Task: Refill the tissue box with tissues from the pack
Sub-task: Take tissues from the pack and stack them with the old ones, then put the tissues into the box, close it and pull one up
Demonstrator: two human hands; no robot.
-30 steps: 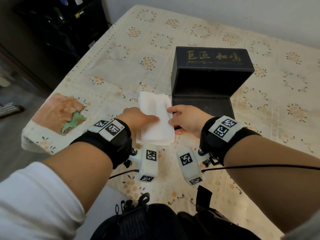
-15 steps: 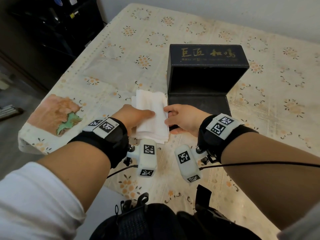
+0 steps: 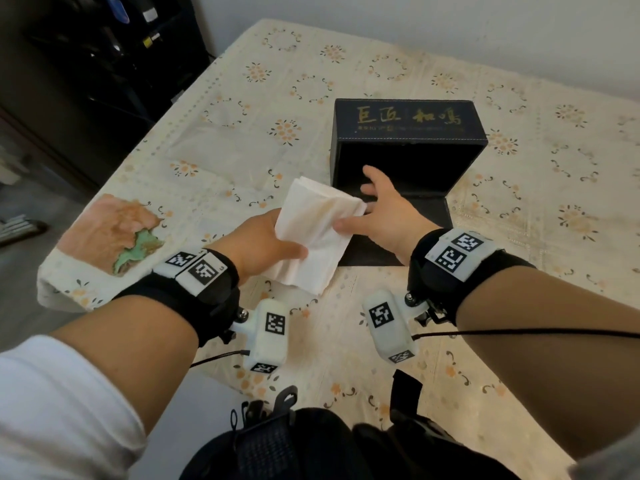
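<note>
Tissues lifted toward the box

From 0.5 s earlier, the tissue stack [image 3: 313,233] rose off the table, clamped in the left hand [image 3: 263,242]; the right hand [image 3: 384,211] spread open toward the empty tissue box [image 3: 408,147], so loading looked imminent.

One view only — your head camera, wide-angle, looking forward and steeply down over your own forearms. Near edge: your lap and wrists, very close. Middle: the table [image 3: 363,341], filling most of the frame. Far edge: a pale wall [image 3: 450,32]. Far left: dark shelving [image 3: 104,64] — floor below it. No second view shares this scene.
</note>
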